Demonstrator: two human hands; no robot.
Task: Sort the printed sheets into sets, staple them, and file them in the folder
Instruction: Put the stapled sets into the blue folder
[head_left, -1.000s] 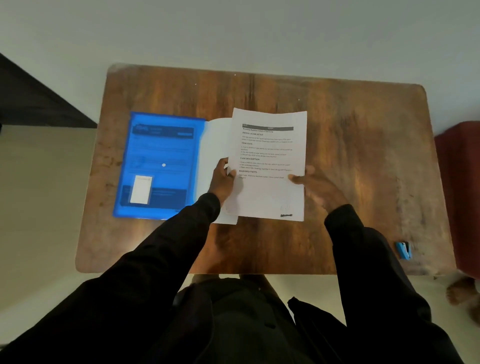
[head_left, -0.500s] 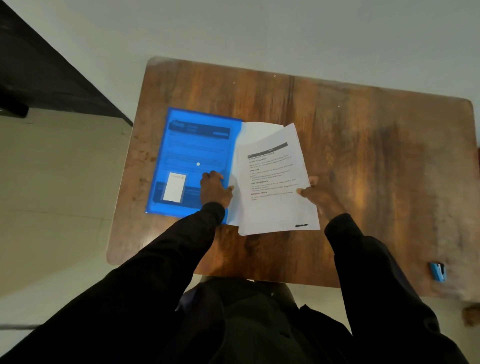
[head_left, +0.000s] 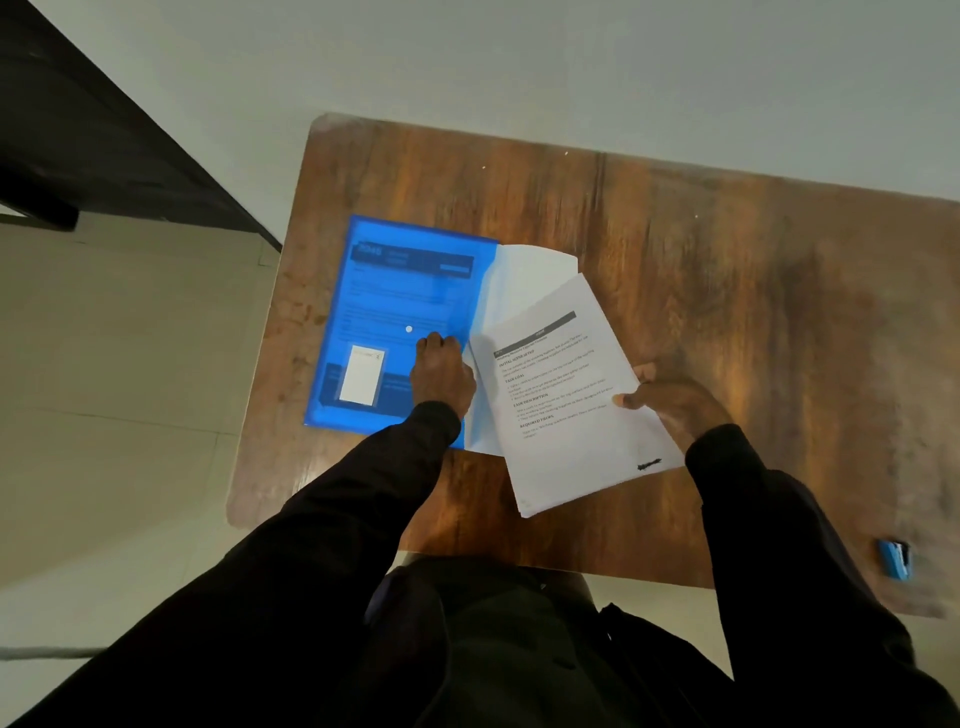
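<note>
Wooden table (head_left: 727, 260): being used as the work surface, with folder, sheets and stapler all being kept on or over it.
Folder (head_left: 395, 291): blue, lying flat at the table's left. White paper (head_left: 524, 275) is being shown at its open right edge, so some filing is judged done already.
Sheets (head_left: 571, 415): a printed set, being held tilted just right of the folder and overlapping that paper. A second ago it was being held squarer, by both hands.
Left hand (head_left: 441, 376): taken off the sheets, it is now being rested on the folder's cover near the opening. Whether the edge is being pinched cannot be told. The cover is probably being readied for lifting.
Right hand (head_left: 670, 402): the sheets' right edge is being grasped, thumb on top.
Stapler (head_left: 894, 559): being left untouched near the table's right front edge, well apart.
</note>
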